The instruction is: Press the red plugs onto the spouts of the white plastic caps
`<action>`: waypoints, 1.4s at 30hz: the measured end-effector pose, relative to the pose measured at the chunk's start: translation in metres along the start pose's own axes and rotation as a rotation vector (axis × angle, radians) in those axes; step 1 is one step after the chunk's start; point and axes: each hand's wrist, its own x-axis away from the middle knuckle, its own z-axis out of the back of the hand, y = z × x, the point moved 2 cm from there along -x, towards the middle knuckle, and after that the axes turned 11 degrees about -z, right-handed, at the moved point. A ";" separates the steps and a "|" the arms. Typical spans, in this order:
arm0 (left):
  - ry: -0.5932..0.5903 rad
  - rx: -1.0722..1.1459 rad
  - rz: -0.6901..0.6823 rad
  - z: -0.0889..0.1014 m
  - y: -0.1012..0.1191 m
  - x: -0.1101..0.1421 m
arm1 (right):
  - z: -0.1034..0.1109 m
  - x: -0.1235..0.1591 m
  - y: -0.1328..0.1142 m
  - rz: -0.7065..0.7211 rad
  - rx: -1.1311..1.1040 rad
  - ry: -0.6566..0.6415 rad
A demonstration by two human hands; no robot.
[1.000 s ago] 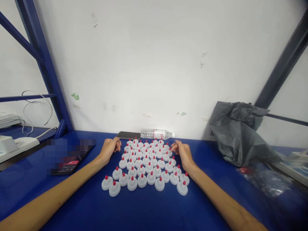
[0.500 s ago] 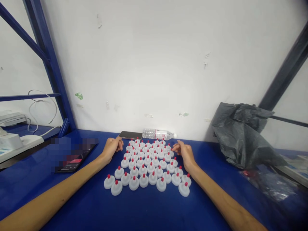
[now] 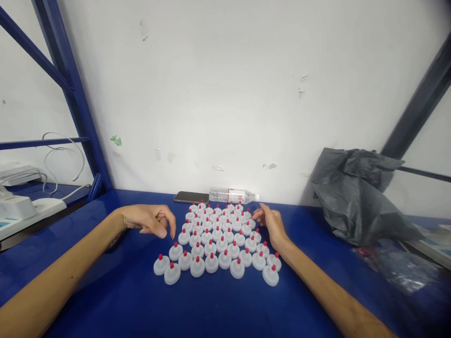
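Observation:
Several white round caps with red tips (image 3: pixel 210 247) stand upright in loose rows on the blue table. My left hand (image 3: pixel 151 220) hovers left of the rows, its fingers bent downward and apart, with nothing visible in them. The closest cap to it is a white cap with a red tip (image 3: pixel 183 237). My right hand (image 3: pixel 270 224) rests at the right edge of the group, fingers loosely bent and apart, holding nothing that I can see. Its fingertips are beside a white cap (image 3: pixel 247 215); whether they touch it I cannot tell.
Against the wall lie a dark phone (image 3: pixel 191 196) and a clear plastic bottle (image 3: pixel 234 195) on its side. A grey plastic bag (image 3: pixel 352 192) slumps at the right, with clear plastic wrapping (image 3: pixel 405 270) in front of it. At the left are a white power strip (image 3: pixel 38 213) and cables.
My left hand has moved left and nearer, away from the phone by the wall, and now covers most of the dark device on the left. My right hand and the caps stay in place.

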 end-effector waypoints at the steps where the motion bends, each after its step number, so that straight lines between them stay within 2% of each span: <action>1: -0.055 -0.013 0.008 -0.002 0.000 0.001 | 0.000 0.000 0.000 0.000 0.000 0.001; 4: -0.182 -0.056 0.015 -0.009 -0.004 -0.001 | -0.001 0.000 -0.001 -0.004 0.003 0.003; 8: -0.248 -0.082 0.017 -0.016 -0.008 -0.007 | -0.001 0.001 -0.002 -0.009 0.008 -0.002; 11: -0.275 -0.085 0.023 -0.019 -0.009 -0.008 | -0.002 0.002 -0.003 -0.009 0.010 -0.005; 14: -0.248 -0.065 0.023 -0.019 -0.009 -0.009 | -0.002 0.003 -0.004 -0.010 0.012 -0.005; 18: -0.158 -0.020 0.002 -0.015 -0.009 -0.009 | -0.002 0.003 -0.004 0.000 0.012 -0.001; 23: 0.013 0.044 -0.103 -0.010 -0.006 -0.010 | 0.001 -0.001 -0.002 0.011 0.007 0.029; 25: 0.120 0.074 -0.170 -0.010 -0.003 -0.014 | 0.003 -0.001 -0.007 0.030 0.012 0.049; 28: 0.365 0.101 -0.297 -0.015 0.004 -0.025 | 0.006 0.007 -0.024 0.094 0.048 0.064; 31: 0.551 0.096 -0.395 -0.029 0.012 -0.034 | 0.002 0.027 -0.050 0.237 0.170 0.013; 33: 0.595 0.100 -0.423 -0.043 0.016 -0.038 | -0.008 0.047 -0.066 0.457 0.426 -0.084; 35: 0.583 0.089 -0.449 -0.057 0.019 -0.040 | -0.021 0.068 -0.073 0.684 0.664 -0.154; 38: 0.543 0.049 -0.487 -0.073 0.021 -0.041 | -0.039 0.091 -0.068 0.911 0.826 -0.239; 42: 0.512 0.048 -0.493 -0.086 0.019 -0.044 | -0.053 0.100 -0.054 0.981 0.887 -0.240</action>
